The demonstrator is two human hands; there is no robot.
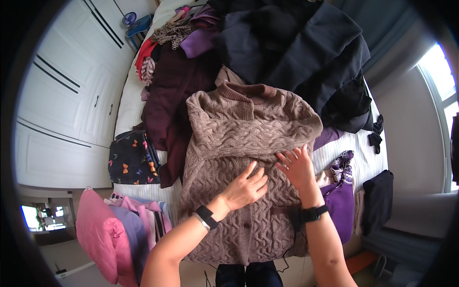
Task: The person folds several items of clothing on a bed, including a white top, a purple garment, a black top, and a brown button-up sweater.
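Observation:
A brown cable-knit cardigan (247, 132) lies spread on a bed with a white striped sheet, its ribbed collar away from me and its sleeves folded across the chest. My left hand (245, 188) is over the middle of the cardigan, fingers apart, holding nothing. At the right edge of the folded sleeve, my right hand (296, 165) is also spread, its fingertips at the knit. Whether either hand presses on the cloth I cannot tell. Both wrists wear dark bands.
Large black garments (287, 43) cover the far bed. Left of the cardigan lie a maroon garment (179, 93), a folded butterfly-print cloth (132, 158) and a pink puffy garment (95, 229). On the right are a purple garment (340, 211) and a folded black cloth (378, 201). White cabinets (71, 89) stand left.

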